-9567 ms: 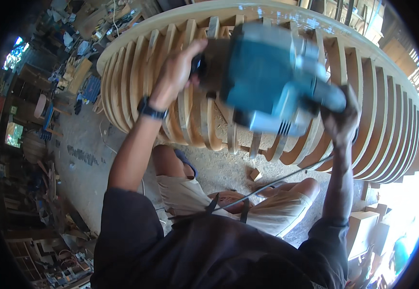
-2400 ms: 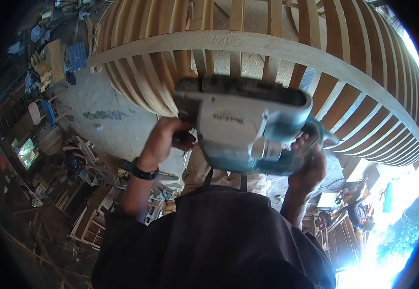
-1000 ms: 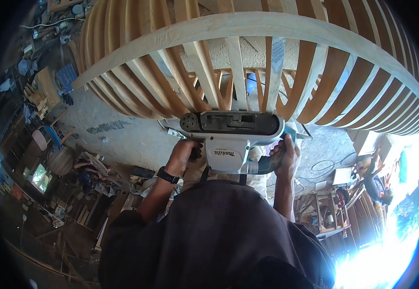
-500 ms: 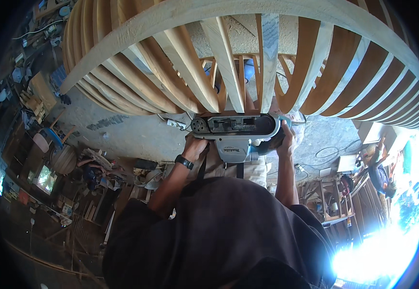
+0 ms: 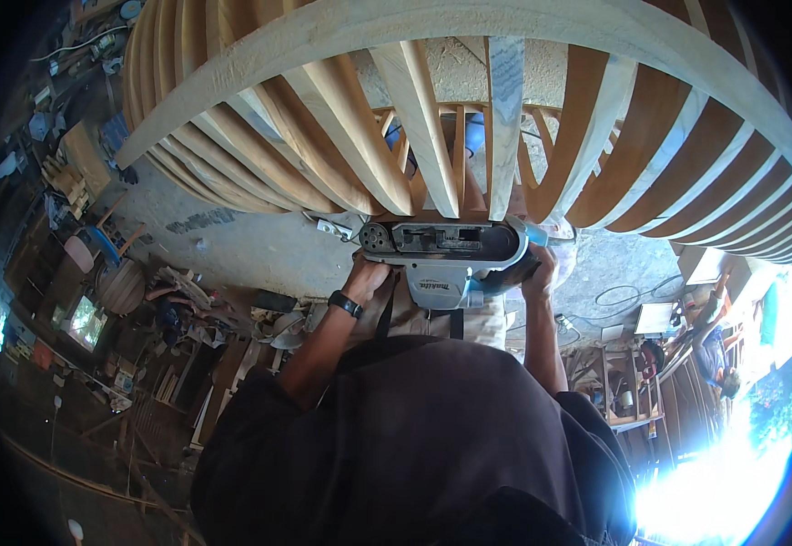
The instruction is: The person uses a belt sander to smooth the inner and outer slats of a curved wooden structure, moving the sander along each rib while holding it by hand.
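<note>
Sander (image 5: pixel 441 259) in front of the dark shirt (image 5: pixel 441 400), just beside the slats (image 5: pixel 505 118)
Left hand (image 5: pixel 370 276) clasps its left end, fingers partly hidden; right hand (image 5: pixel 542 273) is closed around its right end. Its long side with the dark channel faces the camera, near the slats' lower ends; whether they touch, I cannot tell. A pale curved rim (image 5: pixel 469 18) crosses the slats. Another person (image 5: pixel 713 350) is well apart, far right
</note>
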